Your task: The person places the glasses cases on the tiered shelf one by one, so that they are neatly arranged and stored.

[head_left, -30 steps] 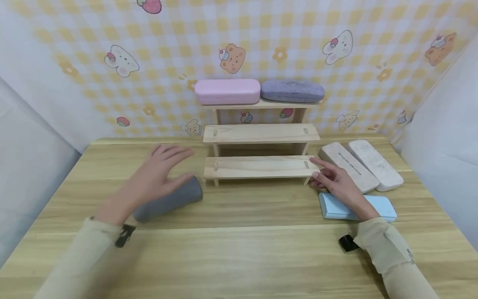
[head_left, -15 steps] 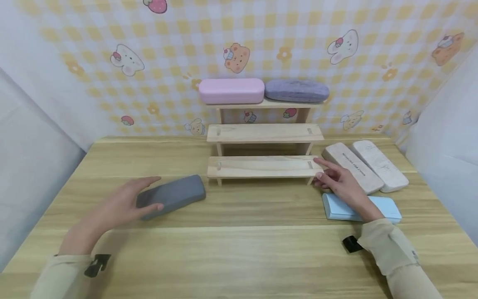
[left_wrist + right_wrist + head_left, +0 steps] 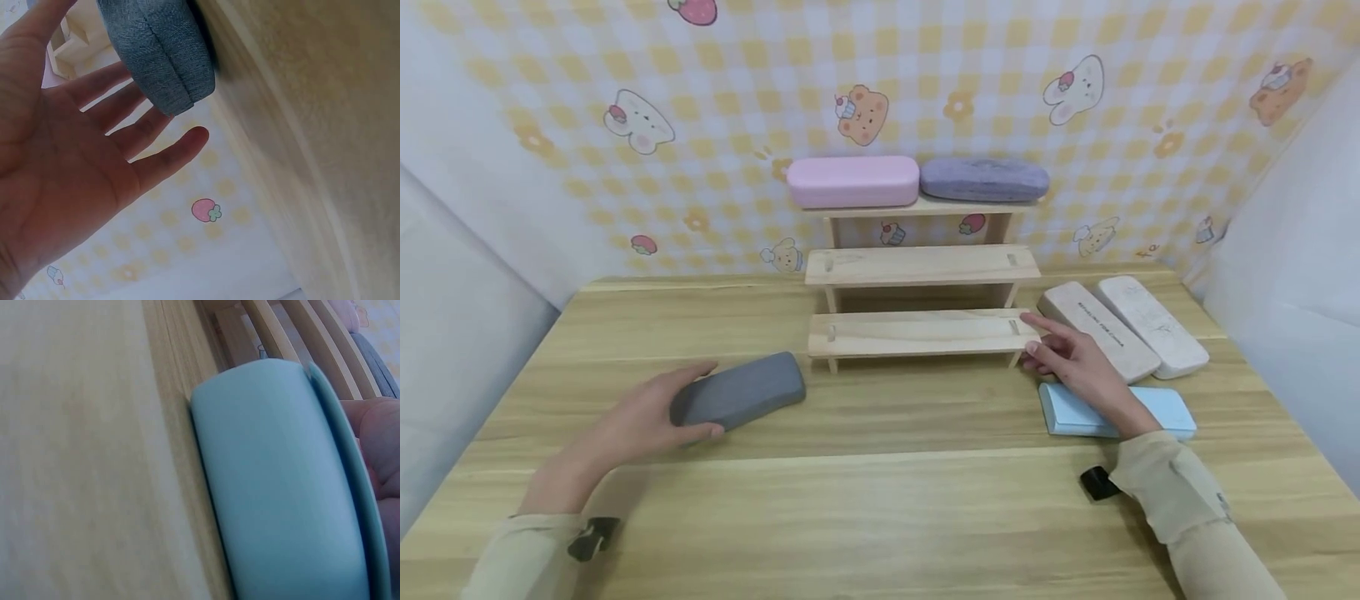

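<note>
At eight o'clock, the left hand freshly closed on the grey case
Finger gap gone, it seems secured; at three o'clock, right hand grips wooden stand

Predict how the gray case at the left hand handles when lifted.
The gray case is probably stiff, given its even, unsagging shape. Its woven-looking surface should resist slipping from the left hand. Lying flat, it seems unlikely to roll.

Since 1 second ago, the left hand has come down from above the grey case to straddle its left end; whether it grips is hard to tell.
</note>
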The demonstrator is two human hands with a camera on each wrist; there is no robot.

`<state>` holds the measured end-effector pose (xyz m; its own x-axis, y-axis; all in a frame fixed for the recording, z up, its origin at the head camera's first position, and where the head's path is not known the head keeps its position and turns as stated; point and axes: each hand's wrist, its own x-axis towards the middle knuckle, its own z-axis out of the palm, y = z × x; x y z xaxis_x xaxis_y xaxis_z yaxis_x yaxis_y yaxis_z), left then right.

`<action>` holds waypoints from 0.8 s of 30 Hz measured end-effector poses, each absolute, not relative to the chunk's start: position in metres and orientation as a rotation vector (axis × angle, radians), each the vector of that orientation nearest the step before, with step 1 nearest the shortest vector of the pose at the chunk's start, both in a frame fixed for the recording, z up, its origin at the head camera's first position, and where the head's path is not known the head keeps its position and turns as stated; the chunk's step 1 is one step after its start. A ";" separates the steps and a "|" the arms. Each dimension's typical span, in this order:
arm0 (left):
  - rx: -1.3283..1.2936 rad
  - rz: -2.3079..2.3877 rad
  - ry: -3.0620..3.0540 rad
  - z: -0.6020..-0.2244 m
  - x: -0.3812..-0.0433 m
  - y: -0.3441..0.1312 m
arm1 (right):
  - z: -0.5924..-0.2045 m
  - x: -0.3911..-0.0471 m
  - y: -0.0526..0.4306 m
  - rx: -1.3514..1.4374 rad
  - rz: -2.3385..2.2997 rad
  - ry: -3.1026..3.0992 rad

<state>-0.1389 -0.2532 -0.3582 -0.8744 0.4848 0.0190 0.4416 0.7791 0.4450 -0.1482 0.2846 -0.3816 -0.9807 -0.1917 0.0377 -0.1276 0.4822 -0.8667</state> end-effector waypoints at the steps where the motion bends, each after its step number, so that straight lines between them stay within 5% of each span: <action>1: 0.743 0.683 2.872 -0.359 -0.139 -0.254 | -0.381 -0.148 0.284 -0.285 -1.540 2.647; 24: 0.660 0.607 2.826 -0.358 -0.139 -0.274 | -0.378 -0.147 0.282 -0.281 -1.544 2.631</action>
<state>-0.1387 -0.2744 -0.3581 -0.8862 0.4568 -0.0767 0.3850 0.8185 0.4264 -0.1473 0.2821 -0.3780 -0.9802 -0.1965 0.0255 -0.1180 0.4758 -0.8716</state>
